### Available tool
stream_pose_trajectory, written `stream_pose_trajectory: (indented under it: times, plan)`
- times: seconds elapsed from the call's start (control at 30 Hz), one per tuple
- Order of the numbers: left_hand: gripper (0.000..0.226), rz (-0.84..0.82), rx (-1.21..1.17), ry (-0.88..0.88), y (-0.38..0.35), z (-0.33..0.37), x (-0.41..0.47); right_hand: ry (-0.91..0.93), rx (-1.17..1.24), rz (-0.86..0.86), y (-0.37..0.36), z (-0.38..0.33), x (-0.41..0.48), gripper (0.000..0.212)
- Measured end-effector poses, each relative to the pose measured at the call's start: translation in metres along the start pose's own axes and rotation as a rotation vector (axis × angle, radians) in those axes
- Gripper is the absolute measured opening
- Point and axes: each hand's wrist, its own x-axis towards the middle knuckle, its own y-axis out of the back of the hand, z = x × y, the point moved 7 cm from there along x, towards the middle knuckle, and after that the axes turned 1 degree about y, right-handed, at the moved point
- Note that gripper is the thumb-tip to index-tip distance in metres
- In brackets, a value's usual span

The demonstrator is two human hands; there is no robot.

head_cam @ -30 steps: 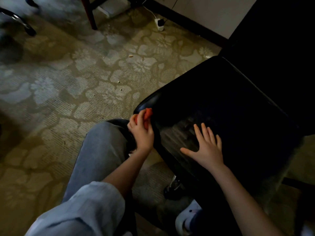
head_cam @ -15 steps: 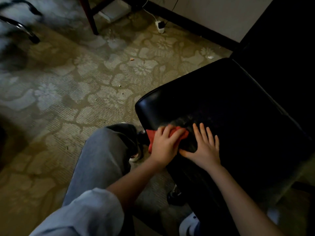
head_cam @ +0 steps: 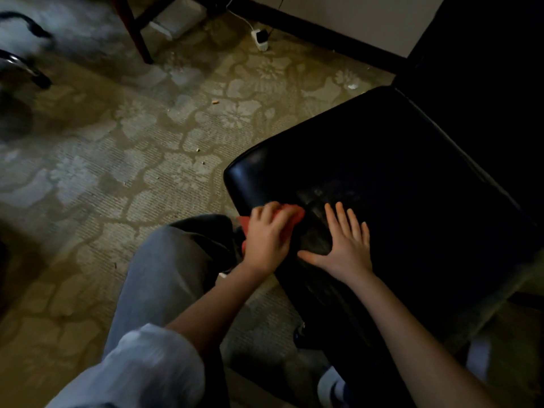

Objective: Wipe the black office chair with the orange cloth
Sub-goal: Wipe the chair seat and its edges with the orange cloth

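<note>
Here, left hand (head_cam: 266, 238) holds one cloth (head_cam: 296, 215) on one chair (head_cam: 382, 172).

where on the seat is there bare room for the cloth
Free: the seat between the right hand and the backrest, plus its left corner beyond the orange cloth. Crowded: the near edge, where the left hand holds that cloth beside the flat right hand.
</note>
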Motion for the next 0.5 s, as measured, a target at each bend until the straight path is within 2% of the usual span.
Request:
stream_pose_trajectory:
  times: [0.1,0.27,0.33,0.5]
  plan:
    - [0.035,-0.108,-0.008,-0.211,-0.019,0.040,-0.011,-0.002,0.006,0.019,-0.001,0.004,-0.004,0.116]
    - [0.035,-0.316,0.117,-0.473,-0.034,0.052,0.020,-0.048,-0.003,0.086,0.001,0.010,-0.013,0.121]
    - [0.034,-0.340,0.154,-0.455,-0.038,0.049,0.050,-0.047,-0.002,0.069,0.002,0.011,-0.013,0.123]
    - [0.034,-0.260,0.247,-0.241,-0.030,0.023,0.093,-0.036,0.000,0.045,0.003,0.013,-0.016,0.125]
